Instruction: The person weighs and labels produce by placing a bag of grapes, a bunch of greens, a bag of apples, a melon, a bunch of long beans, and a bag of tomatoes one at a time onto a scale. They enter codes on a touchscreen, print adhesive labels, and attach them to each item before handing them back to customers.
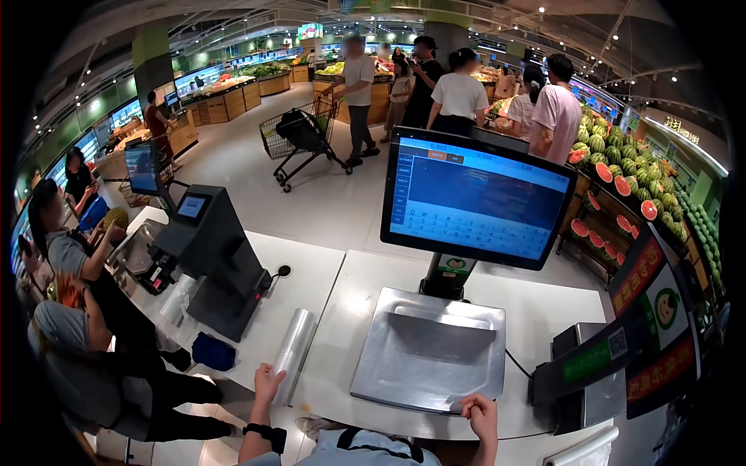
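Note:
My left hand (268, 383), a dark band on its wrist, is at the table's front edge with fingers curled. It lies against the lower left side of a roll of clear plastic bags (298, 346); whether it grips anything is hidden. My right hand (480, 417) is loosely closed at the front right corner of a steel weighing scale (435, 365), and no item shows in it. On the scale's pan lies nothing but reflections. Behind it stands a lit touchscreen (474, 198) with an on-screen keyboard.
Left of me, a second dark scale machine (225, 264) stands near a dark blue cloth bundle (213, 352), with a co-worker (85, 373) beside it. A sign stand (614, 342) is at right. Beyond are shoppers, a shopping cart (303, 136) and watermelons (622, 151).

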Demonstrator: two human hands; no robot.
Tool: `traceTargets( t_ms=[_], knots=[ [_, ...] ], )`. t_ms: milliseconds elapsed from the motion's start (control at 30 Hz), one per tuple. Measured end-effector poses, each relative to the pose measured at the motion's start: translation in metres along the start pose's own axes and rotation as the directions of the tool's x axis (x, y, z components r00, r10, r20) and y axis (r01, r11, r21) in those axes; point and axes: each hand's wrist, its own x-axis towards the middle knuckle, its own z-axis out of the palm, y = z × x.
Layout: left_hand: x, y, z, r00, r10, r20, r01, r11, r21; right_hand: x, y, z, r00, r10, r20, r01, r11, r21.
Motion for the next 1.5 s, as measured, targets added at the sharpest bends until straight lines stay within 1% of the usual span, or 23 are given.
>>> traceTargets(
  t_ms=[100, 233, 300, 333, 400, 433, 500, 567, 633, 700, 733, 800, 833, 900, 1000, 1100, 1233, 1300, 1333, 1400, 1500],
  knots=[
    [0.001, -0.005, 0.001, 0.999, 0.037, -0.003, -0.037, 0.999, 0.032, -0.001, 0.002, -0.002, 1.000, -0.004, 0.006, 0.004, 1.000, 0.010],
    [0.003, -0.004, 0.002, 0.999, 0.041, 0.011, -0.041, 0.998, 0.043, -0.002, 0.001, -0.003, 1.000, -0.005, -0.003, 0.005, 1.000, -0.004],
    [0.006, -0.010, 0.001, 0.998, -0.026, 0.053, 0.025, 1.000, 0.013, -0.003, 0.001, -0.003, 1.000, -0.013, 0.000, 0.013, 1.000, -0.007],
    [0.006, -0.011, -0.002, 0.998, -0.023, 0.054, 0.022, 1.000, 0.015, -0.004, 0.001, -0.002, 1.000, -0.013, -0.003, 0.013, 1.000, -0.005],
    [0.008, -0.008, -0.007, 0.995, 0.008, 0.099, -0.021, 0.991, 0.134, -0.005, 0.001, -0.002, 1.000, -0.011, -0.004, 0.011, 1.000, -0.005],
    [0.008, -0.009, -0.007, 0.995, 0.012, 0.104, -0.026, 0.991, 0.132, -0.005, -0.001, -0.003, 1.000, -0.012, -0.011, 0.012, 1.000, -0.005],
    [0.009, -0.017, -0.009, 0.990, -0.120, 0.073, 0.112, 0.989, 0.099, -0.006, -0.005, -0.002, 1.000, 0.005, 0.006, -0.005, 1.000, 0.010],
    [0.013, -0.036, -0.007, 0.988, -0.134, 0.079, 0.127, 0.988, 0.091, -0.005, -0.003, -0.003, 1.000, 0.003, 0.008, -0.003, 1.000, 0.004],
    [0.012, -0.035, -0.009, 0.985, -0.152, 0.082, 0.145, 0.986, 0.084, -0.004, -0.002, -0.003, 1.000, 0.002, 0.014, -0.002, 1.000, -0.002],
    [0.010, -0.030, -0.015, 0.946, -0.265, 0.188, 0.235, 0.958, 0.165, -0.004, -0.002, -0.002, 1.000, 0.005, 0.017, -0.005, 1.000, -0.005],
    [0.008, -0.029, -0.016, 0.946, -0.266, 0.187, 0.236, 0.957, 0.166, -0.003, -0.003, -0.002, 1.000, 0.005, 0.019, -0.005, 1.000, -0.005],
    [0.005, -0.026, -0.017, 0.973, -0.180, 0.146, 0.151, 0.971, 0.185, -0.003, -0.006, 0.000, 1.000, 0.003, 0.021, -0.003, 1.000, -0.017],
    [0.004, -0.026, -0.017, 0.973, -0.179, 0.146, 0.151, 0.971, 0.185, -0.003, -0.004, 0.000, 1.000, 0.003, 0.021, -0.002, 1.000, -0.017],
    [0.004, -0.025, -0.016, 0.966, -0.219, 0.138, 0.200, 0.970, 0.141, -0.002, 0.000, 0.000, 0.999, -0.011, 0.030, 0.011, 1.000, -0.002],
    [0.004, -0.031, -0.013, 0.971, -0.203, 0.124, 0.192, 0.977, 0.093, -0.002, 0.000, 0.000, 0.999, 0.011, 0.032, -0.011, 1.000, -0.003],
    [0.004, -0.032, -0.012, 0.979, -0.173, 0.109, 0.164, 0.983, 0.088, -0.003, -0.001, 0.001, 0.999, 0.026, 0.031, -0.026, 1.000, -0.017],
    [0.003, -0.029, -0.011, 0.979, -0.168, 0.113, 0.164, 0.986, 0.042, -0.005, 0.000, -0.001, 0.999, 0.034, 0.024, -0.034, 0.999, -0.003],
    [0.003, -0.031, -0.011, 0.972, -0.198, 0.127, 0.206, 0.977, -0.051, -0.006, 0.000, -0.001, 0.999, 0.043, 0.012, -0.043, 0.999, -0.009],
    [0.004, -0.034, -0.009, 0.972, -0.199, 0.126, 0.206, 0.977, -0.051, -0.006, 0.000, -0.001, 0.999, 0.043, 0.013, -0.043, 0.999, -0.009],
    [0.004, -0.040, -0.005, 0.978, -0.184, 0.097, 0.198, 0.967, -0.162, -0.007, 0.001, -0.001, 0.999, 0.044, 0.009, -0.044, 0.999, -0.017],
    [0.004, -0.041, -0.007, 0.971, -0.206, 0.122, 0.223, 0.962, -0.158, -0.007, 0.002, 0.000, 0.998, 0.052, 0.024, -0.051, 0.999, -0.008]
  ],
)
